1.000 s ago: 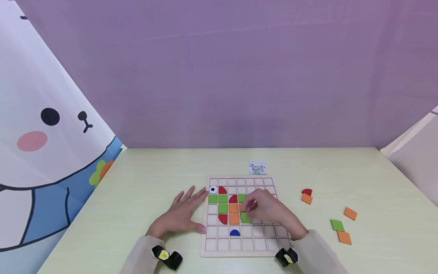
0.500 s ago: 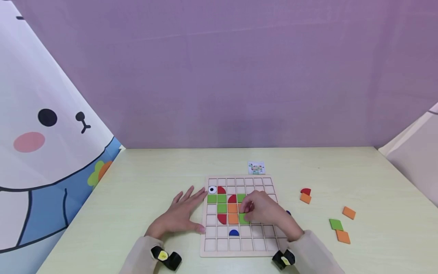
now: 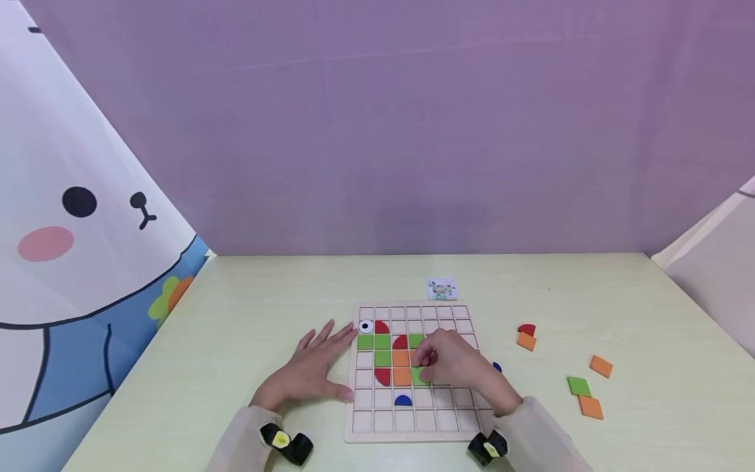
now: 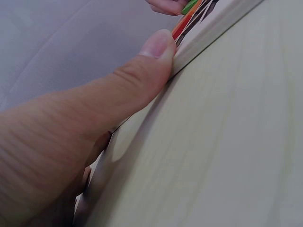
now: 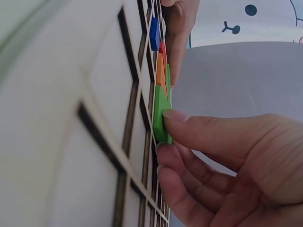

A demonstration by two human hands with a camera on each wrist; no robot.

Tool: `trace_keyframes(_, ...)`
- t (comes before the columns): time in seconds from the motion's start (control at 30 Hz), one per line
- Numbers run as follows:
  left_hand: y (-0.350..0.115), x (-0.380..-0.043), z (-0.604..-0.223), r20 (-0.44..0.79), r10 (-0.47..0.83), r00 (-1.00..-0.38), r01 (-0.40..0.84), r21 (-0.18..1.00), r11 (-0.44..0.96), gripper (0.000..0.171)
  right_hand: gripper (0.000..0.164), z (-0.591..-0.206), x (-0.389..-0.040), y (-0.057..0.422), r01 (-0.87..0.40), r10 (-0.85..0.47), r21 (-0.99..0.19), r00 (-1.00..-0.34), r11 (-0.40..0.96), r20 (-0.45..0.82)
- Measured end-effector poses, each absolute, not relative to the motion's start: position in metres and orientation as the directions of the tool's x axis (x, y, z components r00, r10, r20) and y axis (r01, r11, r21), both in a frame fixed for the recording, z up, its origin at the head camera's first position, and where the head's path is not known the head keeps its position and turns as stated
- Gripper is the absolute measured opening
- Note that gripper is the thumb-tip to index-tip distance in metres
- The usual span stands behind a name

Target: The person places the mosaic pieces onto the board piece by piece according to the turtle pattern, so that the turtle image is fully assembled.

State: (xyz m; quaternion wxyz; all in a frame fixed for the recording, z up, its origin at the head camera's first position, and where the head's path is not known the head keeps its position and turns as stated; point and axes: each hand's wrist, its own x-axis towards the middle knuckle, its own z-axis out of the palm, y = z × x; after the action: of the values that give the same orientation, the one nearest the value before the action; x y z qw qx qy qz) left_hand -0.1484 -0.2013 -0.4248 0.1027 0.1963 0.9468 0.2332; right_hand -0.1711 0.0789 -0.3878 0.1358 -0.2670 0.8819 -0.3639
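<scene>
A wooden grid board (image 3: 439, 436) lies on the table, with green, orange and red tiles and a round eye tile (image 3: 366, 326) in its cells. My left hand (image 3: 309, 373) is spread flat at the board's left edge, its thumb (image 4: 154, 56) against the rim. Over the middle of the board, my right hand (image 3: 454, 357) pinches a green square tile (image 5: 161, 118) with thumb and curled fingers; the tile sits at a cell beside an orange square (image 3: 402, 376). A blue half-circle (image 3: 404, 400) lies lower on the board. The right hand hides some cells behind it.
A small printed card (image 3: 442, 288) lies just beyond the board. To the right are a red quarter-circle (image 3: 527, 328) overlapped by an orange tile (image 3: 527, 341), another orange tile (image 3: 601, 366), and a green tile (image 3: 579, 386) touching an orange one (image 3: 591, 408). A blue piece (image 3: 497, 367) shows behind the right wrist.
The right forearm has shifted slightly left, uncovering a blue piece beside the board. The right fingers stay at the same green tile, and the left hand holds its place.
</scene>
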Motion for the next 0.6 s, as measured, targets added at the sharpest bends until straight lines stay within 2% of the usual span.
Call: trace_keyframes(0.6,-0.2002,-0.1483,-0.4245,-0.094,0.424,-0.901,0.332,0.479,0.812,0.108,0.015,-0.3901,-0.1725,0.0802,-0.389,-0.573,-0.696,-0.818,0.604,-0.04)
